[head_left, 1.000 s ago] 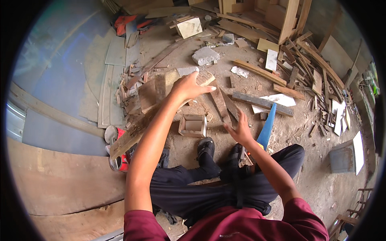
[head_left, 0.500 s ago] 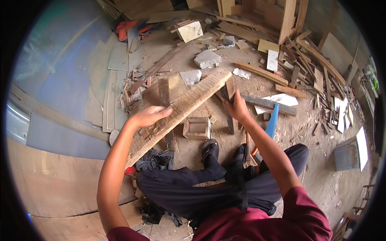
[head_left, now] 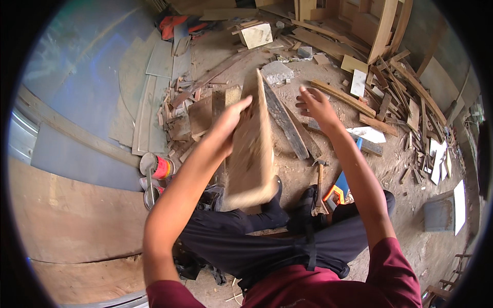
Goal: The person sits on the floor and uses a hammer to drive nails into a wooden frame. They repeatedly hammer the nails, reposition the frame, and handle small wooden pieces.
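Head camera view: a left hand [head_left: 229, 126] grips a broad wooden board [head_left: 250, 154] near its left edge, thumb lying toward the upper end; the board rises steeply between the two hands, nearer the left one, its lower end blurred above a pair of dark trousers [head_left: 241, 249]; the right hand [head_left: 318, 107] is open, its fingers parted and slightly bent, apart from the board.

Between the hands, just right of the board, a dark plank [head_left: 285, 119] slants down across the littered floor, a brown plank [head_left: 309, 137] close behind it; below the right hand lie a hammer [head_left: 320, 180] and, next to it, a saw [head_left: 341, 184] with a blue blade and orange handle, partly hidden by the right forearm; a pale plank [head_left: 349, 100] stretches away to the right of the right hand.

Beyond the hands sits a rough grey concrete lump [head_left: 279, 72]; left of and below the left hand stands a red can [head_left: 163, 167]; well to the right of the right hand spreads a heap of scrap wood [head_left: 414, 114], and below that heap rests a grey bin [head_left: 438, 213].
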{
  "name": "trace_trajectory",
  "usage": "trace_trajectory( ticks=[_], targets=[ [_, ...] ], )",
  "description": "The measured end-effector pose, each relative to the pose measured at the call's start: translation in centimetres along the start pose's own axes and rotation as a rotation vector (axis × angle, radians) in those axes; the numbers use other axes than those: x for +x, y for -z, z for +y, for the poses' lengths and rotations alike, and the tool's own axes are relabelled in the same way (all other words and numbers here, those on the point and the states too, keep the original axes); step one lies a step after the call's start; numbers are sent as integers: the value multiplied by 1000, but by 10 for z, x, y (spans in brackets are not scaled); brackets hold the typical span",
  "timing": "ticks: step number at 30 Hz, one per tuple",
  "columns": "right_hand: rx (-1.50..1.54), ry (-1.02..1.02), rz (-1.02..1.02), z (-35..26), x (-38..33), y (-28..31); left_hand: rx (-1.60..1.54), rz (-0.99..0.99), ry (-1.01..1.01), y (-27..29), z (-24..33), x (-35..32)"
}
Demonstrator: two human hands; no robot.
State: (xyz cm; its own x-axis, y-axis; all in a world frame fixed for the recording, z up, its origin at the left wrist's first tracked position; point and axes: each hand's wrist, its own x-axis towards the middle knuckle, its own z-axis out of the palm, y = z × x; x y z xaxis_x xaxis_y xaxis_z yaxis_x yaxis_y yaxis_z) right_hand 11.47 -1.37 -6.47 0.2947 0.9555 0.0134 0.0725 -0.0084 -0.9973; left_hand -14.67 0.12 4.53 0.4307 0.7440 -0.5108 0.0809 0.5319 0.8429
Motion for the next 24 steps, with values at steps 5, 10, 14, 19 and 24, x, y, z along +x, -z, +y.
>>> trace_trajectory(
  ticks=[5,10,14,19,24],
  targets=[
    [289,-27,-90,-72,-38,17,-410,-225,-225,-2,13,101],
    [415,142,4,-116,-42,33,-406,-154,-223,-15,33,122],
    [427,511,88,-139,-61,26,-554,-82,-231,-58,38,117],
    [9,786,467,-152,-80,-11,-571,-215,-310,-97,24,115],
    [325,808,508,-137,-84,49,-70,-399,-114,-91,11,76]
  ],
)
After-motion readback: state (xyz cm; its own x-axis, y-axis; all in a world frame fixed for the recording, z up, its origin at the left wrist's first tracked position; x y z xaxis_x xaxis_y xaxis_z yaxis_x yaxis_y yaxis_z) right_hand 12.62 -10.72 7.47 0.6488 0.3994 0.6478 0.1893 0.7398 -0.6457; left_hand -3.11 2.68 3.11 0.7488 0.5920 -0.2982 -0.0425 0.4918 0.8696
